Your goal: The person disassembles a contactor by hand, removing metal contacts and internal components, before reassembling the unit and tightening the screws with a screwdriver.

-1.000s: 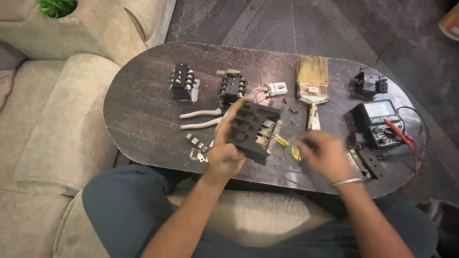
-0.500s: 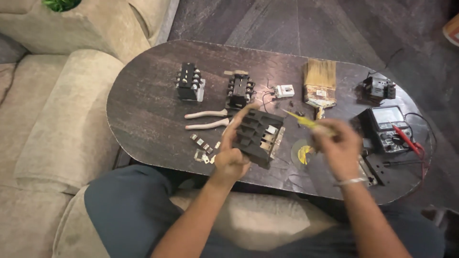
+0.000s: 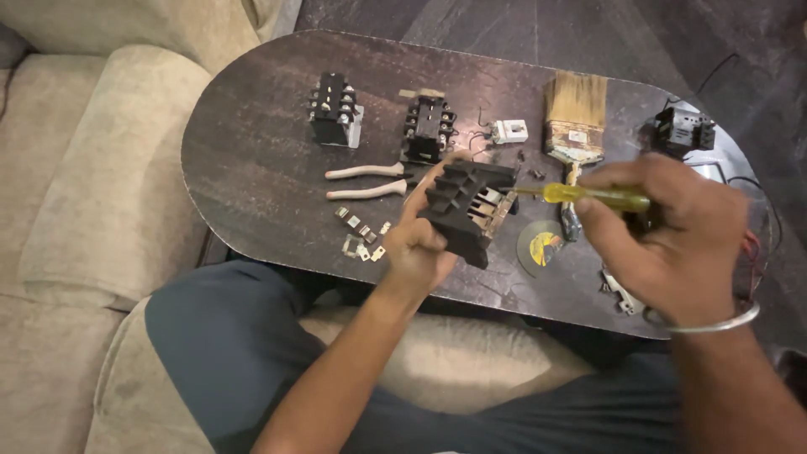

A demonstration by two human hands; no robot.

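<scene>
Above a dark oval table, pliers and small metal contacts lie at left; the left hand grips a black contactor block just over the tabletop, while the right hand clasps a yellow screwdriver, its tip at the block

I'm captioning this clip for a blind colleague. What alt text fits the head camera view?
Seen from above, the left hand holds a black electrical block over a dark oval table while the right hand points a yellow-handled screwdriver at it. Pliers, a paintbrush and small metal parts lie on the table.
</scene>
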